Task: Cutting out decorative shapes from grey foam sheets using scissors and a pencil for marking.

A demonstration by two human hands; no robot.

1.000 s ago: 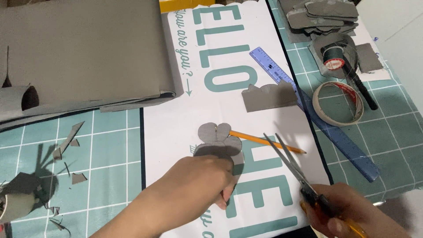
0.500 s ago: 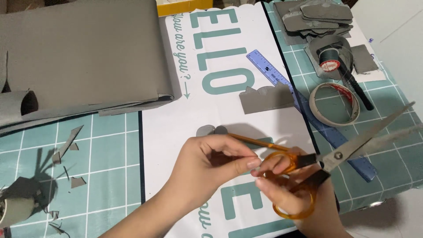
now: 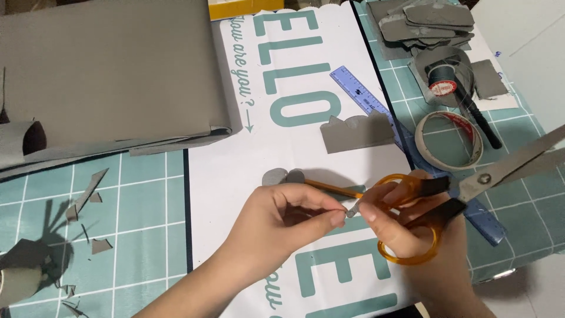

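My right hand (image 3: 406, 229) has its fingers through the orange handles of a pair of scissors (image 3: 471, 188), whose blades point up and to the right over the mat. My left hand (image 3: 276, 227) meets it at the middle, and both pinch a tiny grey scrap (image 3: 352, 209) between fingertips. A small grey cut-out (image 3: 282, 175) lies on the white sheet (image 3: 235, 194) just behind my left hand, with an orange pencil (image 3: 329, 187) beside it.
A large grey sheet (image 3: 112, 76) covers the back left. Grey offcuts (image 3: 85, 194) lie on the green cutting mat (image 3: 135, 235). A scalloped grey strip (image 3: 356, 132), blue ruler (image 3: 359, 91), tape roll (image 3: 450, 141), thread spool (image 3: 441, 76) and stacked grey pieces (image 3: 424, 23) sit at the right.
My right hand turned the scissors so the blades swing out to the right. My left hand lifted off the grey cut-out and came to pinch a small scrap with the right fingers.
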